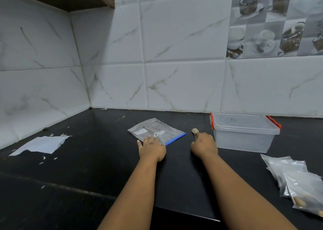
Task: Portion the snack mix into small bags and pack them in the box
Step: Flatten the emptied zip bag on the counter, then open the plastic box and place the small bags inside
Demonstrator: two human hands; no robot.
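Filled small bags (pixel 300 186) lie at near right on the black table (pixel 87 168); left hand (pixel 151 148) presses flat on the zip bag (pixel 155 131) (blue seal), right hand (pixel 204 145) pinches a wooden scoop (pixel 195 131) beside the lidded box (pixel 244 133).

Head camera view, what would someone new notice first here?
Two bare arms reach across the black counter. The left hand rests on a flat zip bag at centre, and the right hand pinches a small tan piece. A lidded clear box stands right of it, with filled bags nearer at far right.
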